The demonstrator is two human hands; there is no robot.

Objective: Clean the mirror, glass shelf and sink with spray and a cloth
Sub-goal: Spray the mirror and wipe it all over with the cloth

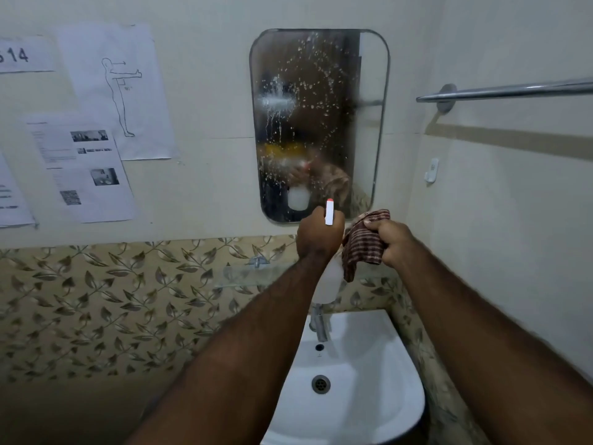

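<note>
A rounded wall mirror (321, 123) is speckled with spray droplets and runs. My left hand (317, 236) grips a white spray bottle (330, 284) just below the mirror's lower edge; its white nozzle with a red tip (330, 211) points up at the glass. Right beside it, my right hand (393, 239) clutches a brown striped cloth (362, 245) bunched up and hanging down. A glass shelf (244, 276) runs along the wall under my hands, partly hidden by my arms. Below it sits the white sink (369, 380) with a chrome tap (319, 322).
Printed paper sheets (90, 168) are taped to the wall at left. A chrome towel bar (513, 89) sticks out on the right wall, with a small white hook (431, 170) below it. A leaf-patterned tile band (96, 309) runs behind the shelf.
</note>
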